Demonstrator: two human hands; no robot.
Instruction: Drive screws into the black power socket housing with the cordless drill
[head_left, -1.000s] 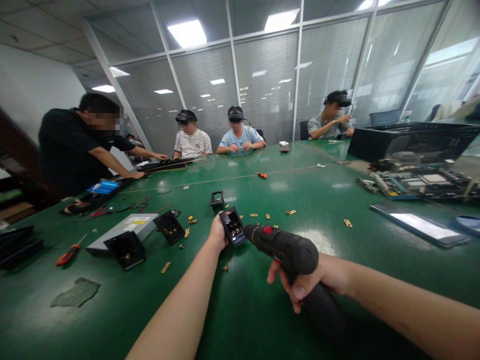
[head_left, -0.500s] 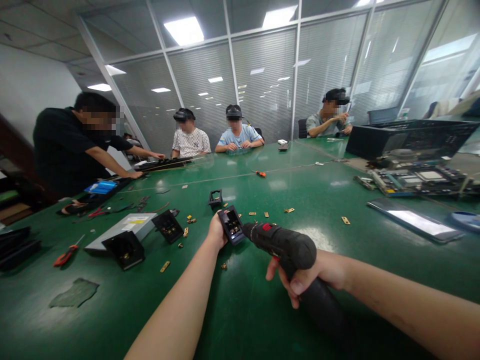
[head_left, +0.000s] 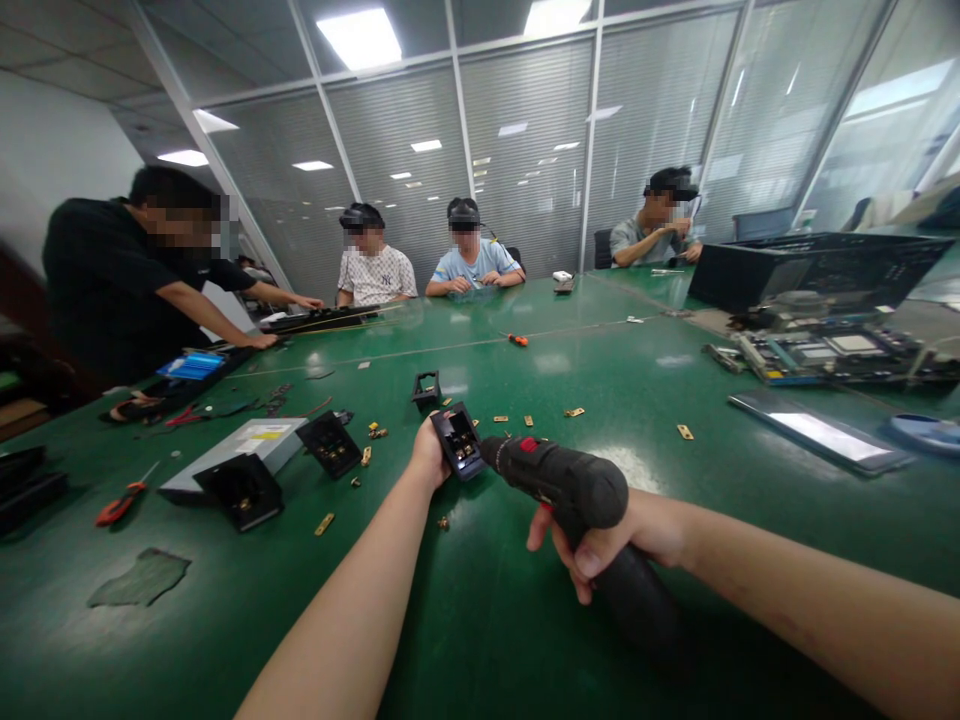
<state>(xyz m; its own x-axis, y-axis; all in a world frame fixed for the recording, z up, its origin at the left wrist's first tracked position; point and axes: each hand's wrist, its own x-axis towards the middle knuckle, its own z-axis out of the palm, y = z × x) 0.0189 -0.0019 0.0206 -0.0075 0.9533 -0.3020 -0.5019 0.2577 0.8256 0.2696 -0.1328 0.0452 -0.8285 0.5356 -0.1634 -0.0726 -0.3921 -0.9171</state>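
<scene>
My left hand (head_left: 429,455) is closed around the edge of a black plastic socket housing (head_left: 459,440), tilted, with brass parts inside. In my right hand (head_left: 592,550) is a black cordless drill (head_left: 566,480) with a red switch. Its chuck points left at the housing's open face; whether the tip touches inside cannot be made out. Beyond the left hand stands an empty black frame (head_left: 426,389). Two similar black housings (head_left: 330,445) with brass parts sit to the left. Small brass plates (head_left: 574,412) lie around the hands.
A grey metal box (head_left: 247,450) and an orange screwdriver (head_left: 124,503) lie at left. To the right are a dark glossy panel (head_left: 817,433), a circuit board (head_left: 840,350) and a black computer case (head_left: 810,270). Several people sit or stand around the green table (head_left: 480,640).
The whole view has shifted slightly, so everything appears a little further left and higher. The drill remains pointed at the housing, and both hands keep their hold.
</scene>
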